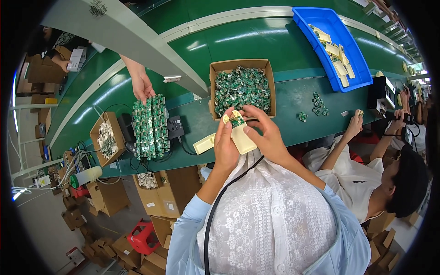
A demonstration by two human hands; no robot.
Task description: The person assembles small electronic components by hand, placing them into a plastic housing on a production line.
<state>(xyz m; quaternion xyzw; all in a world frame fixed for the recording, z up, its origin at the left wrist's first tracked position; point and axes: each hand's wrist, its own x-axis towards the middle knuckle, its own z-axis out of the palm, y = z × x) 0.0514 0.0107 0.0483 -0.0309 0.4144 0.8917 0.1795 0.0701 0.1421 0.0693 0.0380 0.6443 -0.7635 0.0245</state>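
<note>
Hands meet at the centre of the head view, both raised just off the green surface (293, 98) so the work sits close under the eyes. The left hand (225, 146) is clenched round the lower end of a cream plastic housing (242, 137), thumb and fingers steadying it like a cradle, while the right hand (266, 133) pinches its upper edge from the two o'clock side, fingertips bearing on a small green circuit board (237, 121) seated in the housing's open top; that two-sided grip looks meant to keep the shell from twisting while the board is pressed in. Directly at twelve o'clock from the hands, nearly touching them, stands an open cardboard box (215, 68) heaped with more green boards, set within the shortest reach. At nine o'clock a second cream housing (204, 143) lies flat on the surface, near the left wrist. Further toward ten o'clock a fixture packed with rows of upright green boards (150, 126) rests on the surface, and another person's hand (142, 87) comes down onto its top edge from across the line. At one o'clock, well apart, a blue tray (350, 48) holds cream parts. At three o'clock a seated co-worker's hand (355, 123) rests near a few loose boards (319, 104).
</note>
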